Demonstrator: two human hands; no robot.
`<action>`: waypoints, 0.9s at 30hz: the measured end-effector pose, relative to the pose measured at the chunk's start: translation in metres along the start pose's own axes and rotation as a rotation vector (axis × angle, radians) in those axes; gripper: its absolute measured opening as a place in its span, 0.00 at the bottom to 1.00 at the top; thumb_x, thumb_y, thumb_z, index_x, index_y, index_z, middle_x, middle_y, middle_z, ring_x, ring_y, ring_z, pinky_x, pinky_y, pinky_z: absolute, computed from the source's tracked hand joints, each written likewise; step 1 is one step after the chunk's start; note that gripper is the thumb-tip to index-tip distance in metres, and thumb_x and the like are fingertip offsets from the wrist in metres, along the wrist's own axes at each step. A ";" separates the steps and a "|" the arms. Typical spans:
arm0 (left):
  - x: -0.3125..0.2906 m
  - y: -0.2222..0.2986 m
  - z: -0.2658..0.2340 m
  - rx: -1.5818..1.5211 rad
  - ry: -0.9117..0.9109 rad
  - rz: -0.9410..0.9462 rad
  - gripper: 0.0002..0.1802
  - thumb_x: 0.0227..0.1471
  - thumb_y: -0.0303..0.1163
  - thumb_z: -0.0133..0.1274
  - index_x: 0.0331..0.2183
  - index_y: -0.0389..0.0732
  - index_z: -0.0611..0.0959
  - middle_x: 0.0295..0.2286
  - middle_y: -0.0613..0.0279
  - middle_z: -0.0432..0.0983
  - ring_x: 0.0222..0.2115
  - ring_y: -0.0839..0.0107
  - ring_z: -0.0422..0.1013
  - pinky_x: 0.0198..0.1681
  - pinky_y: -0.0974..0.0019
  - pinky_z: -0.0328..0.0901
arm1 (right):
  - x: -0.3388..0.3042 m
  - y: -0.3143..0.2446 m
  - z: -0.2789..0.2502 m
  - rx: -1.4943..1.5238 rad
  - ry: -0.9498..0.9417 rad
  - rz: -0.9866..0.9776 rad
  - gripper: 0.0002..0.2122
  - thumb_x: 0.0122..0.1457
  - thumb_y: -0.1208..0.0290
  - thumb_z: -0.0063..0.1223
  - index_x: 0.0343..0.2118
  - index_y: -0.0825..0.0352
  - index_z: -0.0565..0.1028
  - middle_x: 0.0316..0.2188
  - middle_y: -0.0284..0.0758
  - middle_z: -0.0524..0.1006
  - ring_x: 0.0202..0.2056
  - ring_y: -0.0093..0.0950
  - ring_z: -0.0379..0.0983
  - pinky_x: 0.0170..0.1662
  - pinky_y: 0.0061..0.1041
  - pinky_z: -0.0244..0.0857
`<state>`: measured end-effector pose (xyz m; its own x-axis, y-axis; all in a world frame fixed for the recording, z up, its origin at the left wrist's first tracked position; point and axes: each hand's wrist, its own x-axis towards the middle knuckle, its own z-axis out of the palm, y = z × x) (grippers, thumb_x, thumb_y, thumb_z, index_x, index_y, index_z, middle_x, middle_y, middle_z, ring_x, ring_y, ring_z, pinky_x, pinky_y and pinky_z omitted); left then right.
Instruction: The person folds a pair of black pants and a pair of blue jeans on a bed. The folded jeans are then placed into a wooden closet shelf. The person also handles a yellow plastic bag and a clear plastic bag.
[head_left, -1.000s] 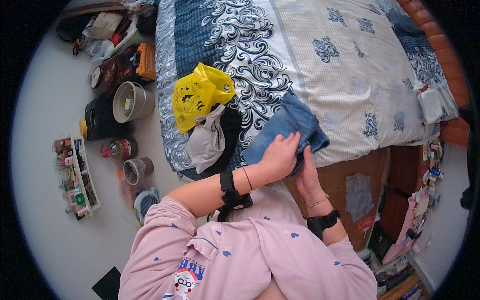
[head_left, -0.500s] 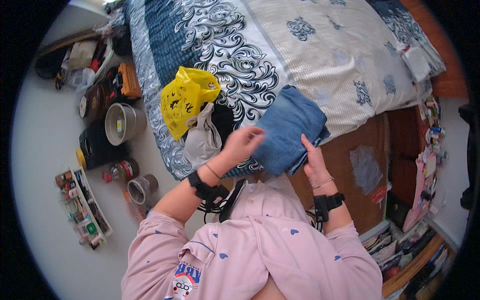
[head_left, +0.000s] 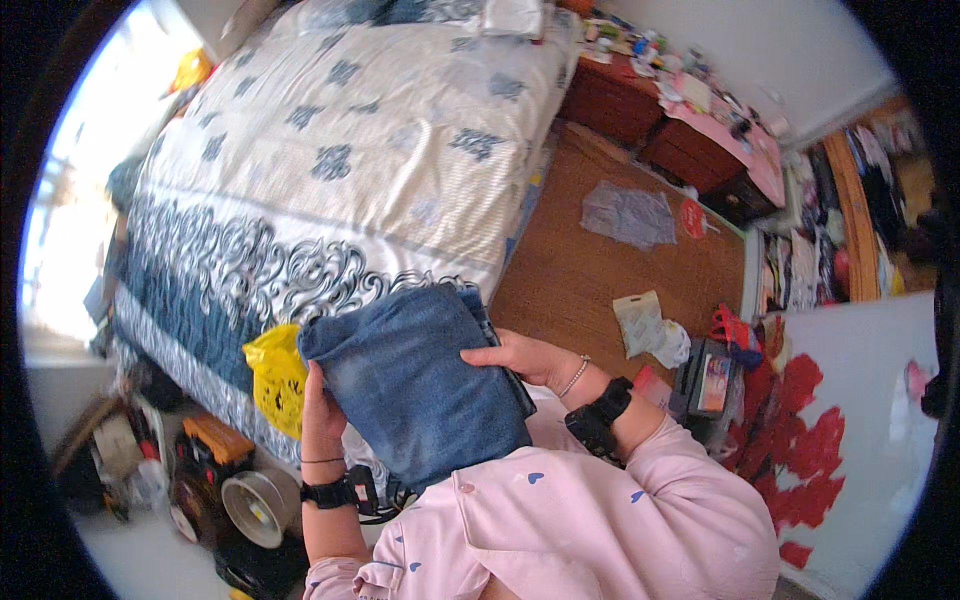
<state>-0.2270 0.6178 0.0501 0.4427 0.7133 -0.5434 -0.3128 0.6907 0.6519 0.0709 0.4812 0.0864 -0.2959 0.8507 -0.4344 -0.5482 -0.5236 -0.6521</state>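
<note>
A folded pair of blue jeans (head_left: 410, 375) is held up close to my body, over the front edge of the bed. My left hand (head_left: 320, 412) grips its left edge, the fingers mostly hidden behind the denim. At the right edge my right hand (head_left: 525, 360) clasps the jeans, its thumb lying on top and its fingers underneath. Just beyond my left hand, a yellow plastic bag (head_left: 277, 385) rests on the bed, partly covered by the jeans.
The bed (head_left: 400, 150) with its patterned cover fills the far left. On the brown floor to the right lie a clear plastic sheet (head_left: 630, 215) and a pale bag (head_left: 640, 320). A cluttered wooden dresser (head_left: 690, 155) and open shelves stand beyond. A light bucket (head_left: 260, 508) sits at lower left.
The jeans are lifted off the bed toward me, now held by both hands; before, my left hand hovered beside them. My view has turned right, showing more of the room.
</note>
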 end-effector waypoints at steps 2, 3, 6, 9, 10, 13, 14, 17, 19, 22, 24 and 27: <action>0.008 -0.003 0.027 0.038 -0.032 -0.020 0.31 0.55 0.54 0.48 0.51 0.40 0.71 0.47 0.58 0.72 0.46 0.62 0.69 0.50 0.58 0.64 | -0.019 0.009 -0.010 0.009 0.058 -0.010 0.29 0.56 0.63 0.56 0.57 0.73 0.61 0.51 0.38 0.69 0.50 0.28 0.67 0.55 0.26 0.59; 0.011 -0.006 0.043 0.057 -0.043 -0.031 0.31 0.55 0.53 0.49 0.50 0.39 0.72 0.46 0.57 0.72 0.45 0.62 0.69 0.50 0.59 0.64 | -0.030 0.012 -0.015 0.017 0.084 -0.011 0.29 0.56 0.63 0.56 0.57 0.73 0.61 0.51 0.37 0.69 0.50 0.27 0.67 0.55 0.25 0.59; 0.028 -0.014 0.089 0.049 -0.065 -0.021 0.25 0.56 0.48 0.49 0.45 0.38 0.76 0.43 0.57 0.74 0.41 0.63 0.71 0.47 0.59 0.66 | -0.063 0.006 -0.018 0.078 0.212 -0.087 0.27 0.54 0.63 0.58 0.53 0.72 0.65 0.48 0.38 0.72 0.47 0.30 0.71 0.52 0.27 0.64; 0.050 -0.023 0.129 0.116 -0.068 -0.176 0.23 0.56 0.46 0.48 0.45 0.39 0.76 0.44 0.56 0.73 0.42 0.63 0.71 0.47 0.60 0.66 | -0.097 0.001 -0.032 0.177 0.278 -0.165 0.26 0.55 0.63 0.57 0.54 0.72 0.65 0.49 0.39 0.72 0.48 0.30 0.70 0.53 0.28 0.62; 0.052 -0.027 0.154 0.142 -0.092 -0.256 0.24 0.56 0.48 0.49 0.46 0.39 0.76 0.44 0.56 0.74 0.42 0.61 0.70 0.48 0.60 0.65 | -0.110 -0.002 -0.038 0.212 0.316 -0.193 0.26 0.55 0.62 0.56 0.54 0.72 0.65 0.49 0.38 0.72 0.48 0.29 0.70 0.53 0.27 0.62; 0.071 -0.048 0.196 0.153 -0.401 -0.338 0.39 0.56 0.63 0.35 0.54 0.39 0.68 0.50 0.56 0.68 0.50 0.59 0.65 0.54 0.55 0.59 | -0.148 -0.013 -0.065 0.287 0.429 -0.287 0.26 0.56 0.61 0.55 0.53 0.72 0.65 0.49 0.38 0.71 0.48 0.29 0.69 0.53 0.27 0.62; 0.080 -0.060 0.208 0.185 -0.488 -0.428 0.42 0.55 0.65 0.32 0.55 0.39 0.65 0.52 0.56 0.66 0.52 0.59 0.63 0.55 0.55 0.57 | -0.161 -0.015 -0.077 0.300 0.481 -0.320 0.26 0.56 0.60 0.55 0.53 0.72 0.65 0.49 0.38 0.72 0.48 0.29 0.70 0.52 0.28 0.62; 0.088 -0.107 0.266 0.432 -0.663 -0.575 0.47 0.51 0.70 0.31 0.58 0.41 0.60 0.56 0.58 0.60 0.57 0.60 0.57 0.59 0.54 0.52 | -0.200 -0.021 -0.116 0.379 0.574 -0.481 0.26 0.56 0.58 0.54 0.52 0.72 0.67 0.48 0.38 0.72 0.47 0.29 0.70 0.52 0.29 0.63; 0.081 -0.126 0.320 0.577 -0.736 -0.545 0.44 0.53 0.63 0.41 0.58 0.38 0.60 0.54 0.56 0.62 0.54 0.61 0.60 0.56 0.54 0.56 | -0.227 -0.026 -0.135 0.441 0.684 -0.572 0.26 0.56 0.56 0.54 0.52 0.71 0.67 0.48 0.39 0.72 0.47 0.29 0.71 0.52 0.30 0.63; 0.101 -0.144 0.399 0.830 -0.966 -0.665 0.40 0.53 0.52 0.52 0.57 0.35 0.61 0.52 0.53 0.65 0.51 0.64 0.64 0.52 0.57 0.62 | -0.279 -0.030 -0.166 0.507 0.723 -0.576 0.29 0.56 0.54 0.54 0.54 0.70 0.65 0.51 0.39 0.70 0.50 0.31 0.68 0.55 0.32 0.60; 0.106 -0.165 0.443 0.830 -0.839 -0.580 0.34 0.51 0.41 0.57 0.53 0.32 0.66 0.48 0.53 0.69 0.47 0.64 0.67 0.49 0.62 0.65 | -0.315 -0.065 -0.138 0.559 0.853 -0.601 0.29 0.59 0.53 0.49 0.56 0.71 0.62 0.55 0.37 0.67 0.55 0.29 0.63 0.60 0.29 0.52; 0.115 -0.182 0.512 0.924 -0.912 -0.514 0.33 0.50 0.39 0.58 0.53 0.33 0.67 0.47 0.54 0.70 0.45 0.64 0.68 0.47 0.63 0.65 | -0.329 -0.031 -0.205 0.780 0.608 -0.807 0.27 0.58 0.69 0.51 0.60 0.65 0.58 0.59 0.37 0.60 0.58 0.32 0.58 0.63 0.31 0.47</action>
<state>0.3111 0.5129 0.1398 0.8338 -0.1672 -0.5261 0.5520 0.2668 0.7900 0.3459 0.2080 0.1220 0.6252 0.6478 -0.4354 -0.7778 0.4708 -0.4164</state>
